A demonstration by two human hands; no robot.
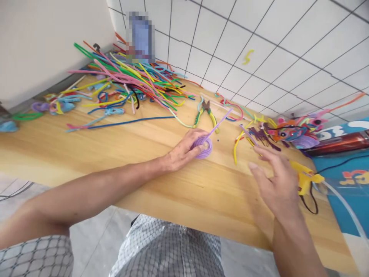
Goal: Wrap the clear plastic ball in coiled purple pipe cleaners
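Note:
My left hand (184, 150) is closed around a coil of purple pipe cleaner (205, 151), with its thumb lying over the coil. A straight tail of the same purple stem rises from the coil toward the upper right. My right hand (272, 177) hovers over the table to the right, thumb and fingers apart. A short purple pipe cleaner (248, 134) meets its index fingertip; whether it touches the finger I cannot tell. Just beyond the left hand lie pliers (206, 111) with green and yellow handles. A yellow glue gun (305, 179) sits right beside the right hand, partly hidden by it.
A big pile of coloured pipe cleaners (141, 77) lies at the back left, against the tiled wall (219, 34). Finished-looking fuzzy figures (300, 130) stand at the right, near a dark red cylinder (343, 143). Yellow and purple scraps (259, 132) lie before them on the wooden table (161, 188).

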